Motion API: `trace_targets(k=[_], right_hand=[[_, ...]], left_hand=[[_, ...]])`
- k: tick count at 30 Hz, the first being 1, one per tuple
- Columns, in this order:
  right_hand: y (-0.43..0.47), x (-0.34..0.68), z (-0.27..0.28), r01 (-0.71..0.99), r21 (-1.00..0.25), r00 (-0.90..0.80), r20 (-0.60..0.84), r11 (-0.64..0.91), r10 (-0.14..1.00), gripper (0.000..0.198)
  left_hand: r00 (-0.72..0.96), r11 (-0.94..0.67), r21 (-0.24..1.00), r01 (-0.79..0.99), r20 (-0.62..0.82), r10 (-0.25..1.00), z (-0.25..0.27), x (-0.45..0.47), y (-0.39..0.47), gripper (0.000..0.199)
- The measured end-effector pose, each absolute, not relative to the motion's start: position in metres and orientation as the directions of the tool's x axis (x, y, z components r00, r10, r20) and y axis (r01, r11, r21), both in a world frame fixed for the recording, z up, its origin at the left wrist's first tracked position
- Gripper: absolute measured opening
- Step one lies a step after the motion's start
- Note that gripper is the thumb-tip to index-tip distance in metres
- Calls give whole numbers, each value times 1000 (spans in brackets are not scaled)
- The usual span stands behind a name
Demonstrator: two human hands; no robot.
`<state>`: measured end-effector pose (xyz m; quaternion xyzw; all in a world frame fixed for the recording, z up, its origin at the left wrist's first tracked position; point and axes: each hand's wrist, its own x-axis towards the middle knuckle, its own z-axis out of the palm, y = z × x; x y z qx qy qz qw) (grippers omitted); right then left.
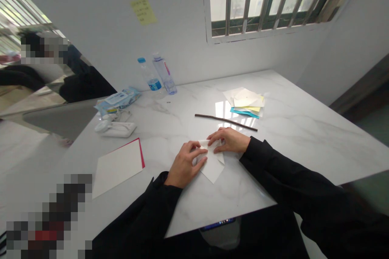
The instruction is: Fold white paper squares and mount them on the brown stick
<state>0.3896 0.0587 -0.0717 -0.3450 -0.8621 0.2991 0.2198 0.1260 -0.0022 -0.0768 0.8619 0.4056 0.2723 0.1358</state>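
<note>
A folded white sheet of paper (214, 170) lies on the marble-patterned table, with a flap at its right side and its lower corner pointing toward me. My left hand (189, 161) holds its left side, index finger and thumb resting on the sheet. From the right, my right hand (229, 141) bends over the upper part, its fingertips pressing the folds. Both hands partly cover the paper, so some folds are hidden. Just beyond the right hand lies a thin dark brown stick (226, 120).
Behind the stick is a pile of white, yellow and blue papers (245, 101). White sheets over a red one (118, 166) lie left. Two plastic bottles (165, 73), a wipes pack (118, 99) and a white device (117, 128) stand farther back. Another person (82, 73) sits at far left.
</note>
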Motion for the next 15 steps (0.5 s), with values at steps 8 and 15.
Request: trace_targets(k=[8,15], right_hand=[[58,390,-70,461,-682,-662,162,568,732,32],[60,390,-72,464,-664,-669,171,586,723,29]], left_hand=[[461,-599,517,611,383,800,-75,126,-3,19],[443,-582,505,637,378,813,-72,128,-5,7]])
